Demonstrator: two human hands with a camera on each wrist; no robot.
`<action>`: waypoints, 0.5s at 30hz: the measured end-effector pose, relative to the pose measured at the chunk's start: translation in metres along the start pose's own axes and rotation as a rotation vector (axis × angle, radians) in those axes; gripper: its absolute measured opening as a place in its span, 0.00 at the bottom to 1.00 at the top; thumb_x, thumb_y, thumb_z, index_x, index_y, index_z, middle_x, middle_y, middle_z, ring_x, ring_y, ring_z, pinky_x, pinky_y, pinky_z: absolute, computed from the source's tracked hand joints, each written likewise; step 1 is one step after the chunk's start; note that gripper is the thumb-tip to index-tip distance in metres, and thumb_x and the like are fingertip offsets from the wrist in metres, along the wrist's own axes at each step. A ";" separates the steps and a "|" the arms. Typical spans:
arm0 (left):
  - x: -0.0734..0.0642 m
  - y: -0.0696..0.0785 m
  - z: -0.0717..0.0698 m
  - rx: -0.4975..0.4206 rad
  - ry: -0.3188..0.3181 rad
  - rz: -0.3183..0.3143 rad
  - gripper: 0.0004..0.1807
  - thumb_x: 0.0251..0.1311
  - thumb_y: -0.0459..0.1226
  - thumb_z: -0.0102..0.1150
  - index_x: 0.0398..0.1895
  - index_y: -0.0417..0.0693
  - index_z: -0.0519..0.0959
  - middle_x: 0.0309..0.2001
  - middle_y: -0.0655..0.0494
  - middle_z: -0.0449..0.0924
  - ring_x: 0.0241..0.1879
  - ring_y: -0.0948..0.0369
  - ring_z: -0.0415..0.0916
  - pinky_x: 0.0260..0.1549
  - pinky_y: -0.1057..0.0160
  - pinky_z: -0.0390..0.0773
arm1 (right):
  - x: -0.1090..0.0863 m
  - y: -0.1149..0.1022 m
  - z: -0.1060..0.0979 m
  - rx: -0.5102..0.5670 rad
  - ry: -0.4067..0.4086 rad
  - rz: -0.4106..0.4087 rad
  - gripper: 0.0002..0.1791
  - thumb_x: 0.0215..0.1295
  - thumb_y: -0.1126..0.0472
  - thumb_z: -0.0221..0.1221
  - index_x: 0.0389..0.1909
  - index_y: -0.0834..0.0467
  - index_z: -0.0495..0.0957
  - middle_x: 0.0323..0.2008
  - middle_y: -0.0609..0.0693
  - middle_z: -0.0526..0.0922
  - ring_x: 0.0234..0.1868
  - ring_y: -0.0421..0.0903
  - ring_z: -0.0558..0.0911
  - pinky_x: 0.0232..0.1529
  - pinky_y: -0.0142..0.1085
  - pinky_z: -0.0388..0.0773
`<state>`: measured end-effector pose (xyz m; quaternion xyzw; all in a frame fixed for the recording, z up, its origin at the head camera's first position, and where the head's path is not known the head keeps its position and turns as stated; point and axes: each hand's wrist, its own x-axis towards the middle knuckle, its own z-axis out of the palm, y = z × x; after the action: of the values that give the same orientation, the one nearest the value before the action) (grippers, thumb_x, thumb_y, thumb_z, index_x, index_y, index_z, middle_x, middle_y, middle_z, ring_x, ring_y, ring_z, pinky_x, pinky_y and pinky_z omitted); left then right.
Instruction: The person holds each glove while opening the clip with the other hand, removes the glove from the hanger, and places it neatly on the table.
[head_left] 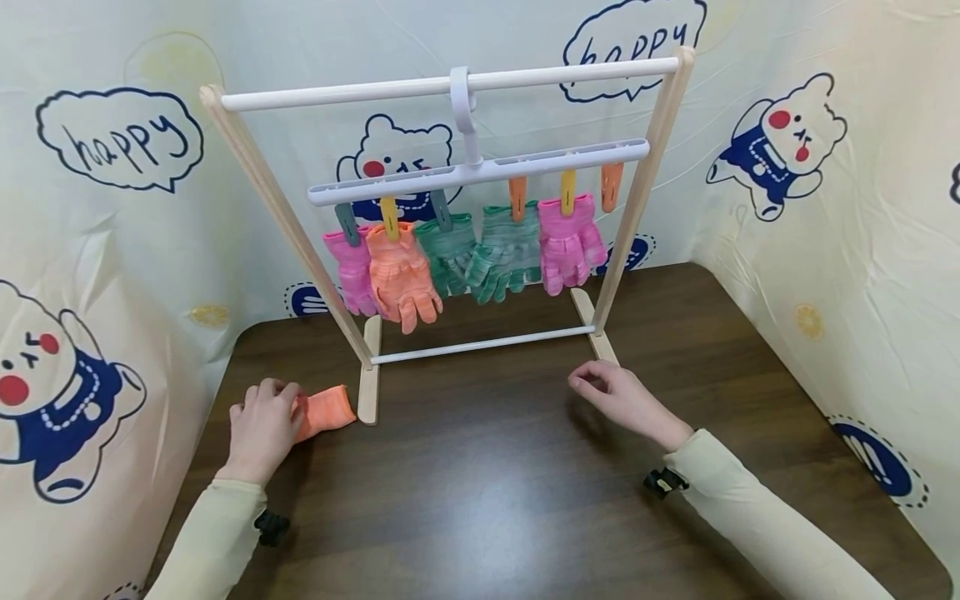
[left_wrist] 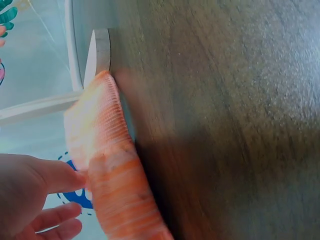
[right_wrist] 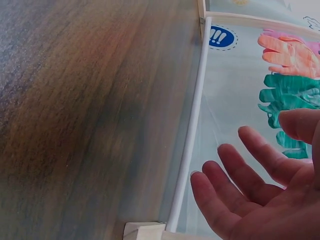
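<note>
On the table at the left lies an orange knitted glove (head_left: 327, 412), its cuff pointing at the rack's left foot. My left hand (head_left: 262, 425) grips the glove's other end from above. In the left wrist view the thumb of my left hand (left_wrist: 37, 192) presses against the side of the orange glove (left_wrist: 117, 175). My right hand (head_left: 626, 400) hovers over the table near the rack's right foot, holding nothing. In the right wrist view the loosely bent fingers of the right hand (right_wrist: 255, 187) are spread apart.
A wooden drying rack (head_left: 258, 192) stands at the back of the table (head_left: 480, 500). From its top bar hangs a white hanger (head_left: 480, 171) with coloured clips. Clipped gloves include an orange glove (head_left: 405, 279), green gloves (head_left: 510, 250) and a pink glove (head_left: 568, 242). One orange clip (head_left: 611, 187) hangs without a glove.
</note>
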<state>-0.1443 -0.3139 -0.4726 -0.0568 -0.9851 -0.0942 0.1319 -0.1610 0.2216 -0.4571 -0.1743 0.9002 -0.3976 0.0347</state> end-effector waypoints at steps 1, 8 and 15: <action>0.000 0.000 0.000 0.001 -0.009 -0.003 0.12 0.56 0.30 0.72 0.43 0.38 0.84 0.47 0.28 0.75 0.46 0.33 0.70 0.37 0.29 0.71 | 0.000 0.000 0.000 0.000 -0.002 0.000 0.12 0.78 0.55 0.59 0.47 0.59 0.84 0.41 0.49 0.87 0.36 0.45 0.80 0.40 0.39 0.78; -0.003 0.004 0.004 0.012 -0.088 0.004 0.08 0.58 0.32 0.71 0.39 0.38 0.84 0.38 0.33 0.78 0.38 0.36 0.75 0.30 0.33 0.75 | -0.001 0.001 0.000 0.007 -0.017 0.008 0.12 0.78 0.56 0.59 0.48 0.60 0.84 0.42 0.50 0.87 0.37 0.46 0.81 0.41 0.40 0.79; -0.006 0.005 0.008 0.008 -0.191 0.018 0.07 0.60 0.32 0.69 0.37 0.37 0.83 0.26 0.46 0.74 0.27 0.49 0.72 0.24 0.43 0.79 | -0.001 0.002 0.002 0.004 -0.025 0.007 0.12 0.78 0.55 0.58 0.47 0.59 0.84 0.42 0.50 0.87 0.38 0.45 0.82 0.42 0.40 0.79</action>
<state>-0.1402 -0.3079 -0.4811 -0.0738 -0.9930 -0.0833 0.0386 -0.1603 0.2219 -0.4600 -0.1758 0.8995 -0.3971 0.0477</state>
